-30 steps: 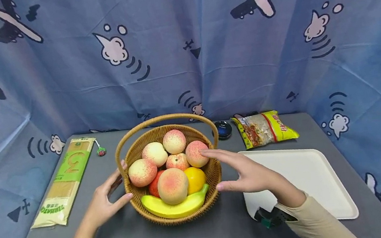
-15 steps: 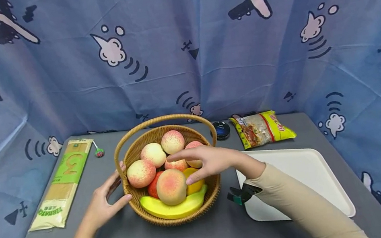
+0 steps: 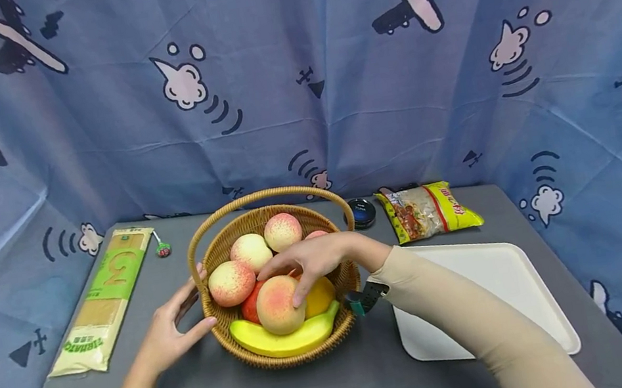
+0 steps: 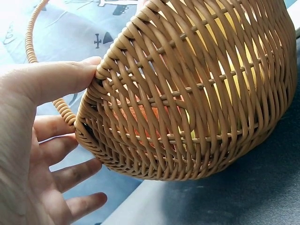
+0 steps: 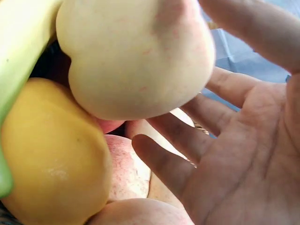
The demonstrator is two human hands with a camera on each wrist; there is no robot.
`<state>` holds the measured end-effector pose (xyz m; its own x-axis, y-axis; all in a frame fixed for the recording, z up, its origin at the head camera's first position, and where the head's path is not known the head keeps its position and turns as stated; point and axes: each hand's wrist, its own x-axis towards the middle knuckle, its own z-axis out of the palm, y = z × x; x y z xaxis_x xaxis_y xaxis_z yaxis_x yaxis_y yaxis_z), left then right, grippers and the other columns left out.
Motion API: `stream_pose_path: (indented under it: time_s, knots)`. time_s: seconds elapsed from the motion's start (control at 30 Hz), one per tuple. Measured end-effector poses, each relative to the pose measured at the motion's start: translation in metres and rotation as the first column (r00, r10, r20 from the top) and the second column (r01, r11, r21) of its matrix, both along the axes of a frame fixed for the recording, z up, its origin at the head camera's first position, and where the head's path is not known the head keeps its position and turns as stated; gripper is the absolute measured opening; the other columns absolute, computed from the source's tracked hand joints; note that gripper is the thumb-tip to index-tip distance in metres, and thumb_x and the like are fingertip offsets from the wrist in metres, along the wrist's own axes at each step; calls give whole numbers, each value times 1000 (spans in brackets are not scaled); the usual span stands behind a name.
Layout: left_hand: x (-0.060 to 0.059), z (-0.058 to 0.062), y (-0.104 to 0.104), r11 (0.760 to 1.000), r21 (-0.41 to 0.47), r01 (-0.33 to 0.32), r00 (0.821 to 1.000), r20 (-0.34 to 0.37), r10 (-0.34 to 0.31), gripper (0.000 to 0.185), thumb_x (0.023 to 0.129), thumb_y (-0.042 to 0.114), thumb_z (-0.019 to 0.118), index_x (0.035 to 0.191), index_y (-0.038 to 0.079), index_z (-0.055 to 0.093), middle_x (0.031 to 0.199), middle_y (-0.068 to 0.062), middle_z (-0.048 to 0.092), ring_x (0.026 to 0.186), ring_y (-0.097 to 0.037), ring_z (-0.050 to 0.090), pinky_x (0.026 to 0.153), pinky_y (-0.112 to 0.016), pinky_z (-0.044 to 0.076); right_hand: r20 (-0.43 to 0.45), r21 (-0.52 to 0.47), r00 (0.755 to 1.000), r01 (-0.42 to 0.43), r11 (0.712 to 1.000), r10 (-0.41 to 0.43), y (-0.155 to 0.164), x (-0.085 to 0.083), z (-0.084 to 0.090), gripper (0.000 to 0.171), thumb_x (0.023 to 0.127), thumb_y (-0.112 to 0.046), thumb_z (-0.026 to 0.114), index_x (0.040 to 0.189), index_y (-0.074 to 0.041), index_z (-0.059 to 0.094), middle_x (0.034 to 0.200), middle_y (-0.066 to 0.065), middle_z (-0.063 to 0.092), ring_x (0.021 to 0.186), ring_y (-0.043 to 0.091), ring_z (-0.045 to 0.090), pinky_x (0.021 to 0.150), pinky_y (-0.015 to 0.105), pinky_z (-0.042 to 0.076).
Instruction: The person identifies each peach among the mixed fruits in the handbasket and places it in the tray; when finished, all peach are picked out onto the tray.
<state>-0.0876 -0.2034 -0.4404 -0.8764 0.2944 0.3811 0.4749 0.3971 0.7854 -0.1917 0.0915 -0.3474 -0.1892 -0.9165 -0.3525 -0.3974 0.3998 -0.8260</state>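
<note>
A wicker basket [image 3: 289, 359] with an arched handle holds several peaches, a red fruit [image 3: 250, 307], an orange [image 3: 319, 295] and a banana [image 3: 286, 338]. At its left side my left hand [image 3: 165, 337] has its thumb at the rim and its spread fingers by the handle's base, as the left wrist view shows on the wicker wall [image 4: 197, 98]. My right hand [image 3: 320, 257] reaches in over the right rim and holds the large front peach [image 3: 276, 306], thumb on its right side, fingers curving behind it. In the right wrist view the palm stands off this peach [image 5: 136, 61].
A white tray [image 3: 531, 295] lies to the right, partly under my right sleeve. Behind it are a yellow snack bag [image 3: 432, 209] and a round dark-blue container [image 3: 363, 213]. On the left lie a long noodle packet [image 3: 102, 299] and a lollipop [image 3: 163, 248].
My right hand has moved left from the basket's right rim, over the fruit, and come down around the front peach. The left hand stays at the basket's left side.
</note>
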Motion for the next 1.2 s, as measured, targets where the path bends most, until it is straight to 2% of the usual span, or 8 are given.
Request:
stream_pose_path:
  time_s: [0.23, 0.47, 0.77, 1.0, 1.2]
  knots:
    - [2, 0, 1, 1000, -14, -3, 1000, 15, 4, 73, 80, 1, 72, 144, 3, 38, 143, -23, 43, 123, 10, 40, 101, -5, 36, -9, 69, 1000, -7, 998, 8, -4, 0, -5, 76, 78, -18, 77, 145, -12, 40, 144, 0, 40, 129, 8, 36, 109, 22, 34]
    - [2, 1, 1, 1000, -6, -18, 1000, 16, 18, 73, 79, 1, 72, 144, 2, 39, 142, -25, 44, 120, 11, 40, 100, -5, 37, 25, 40, 1000, -3, 999, 2, -3, -1, -12, 79, 75, -15, 80, 144, -13, 41, 139, -5, 43, 124, 5, 41, 108, 22, 36]
    - [0, -4, 0, 1000, 1, -13, 1000, 16, 13, 73, 79, 0, 71, 144, 2, 38, 144, -24, 42, 123, 11, 39, 101, -7, 36, -94, -43, 995, 26, 999, -30, -1, 6, -10, 74, 75, -25, 80, 139, -15, 45, 135, -8, 47, 121, 6, 43, 106, 24, 38]
    - [-1, -6, 0, 1000, 9, -12, 1000, 7, 12, 73, 78, -1, 72, 143, 1, 39, 143, -25, 42, 124, 11, 38, 101, -6, 36, -196, -169, 965, 139, 976, -171, 14, 25, 1, 73, 78, -24, 78, 141, -12, 43, 138, -3, 47, 121, 10, 44, 105, 26, 41]
    - [1, -3, 0, 1000, 9, -14, 1000, 9, 14, 73, 79, 0, 72, 143, 1, 39, 142, -27, 42, 122, 13, 38, 100, -5, 35, -195, -301, 936, 228, 926, -293, 34, 39, 6, 73, 78, -23, 79, 141, -13, 43, 139, -1, 47, 121, 13, 48, 103, 31, 44]
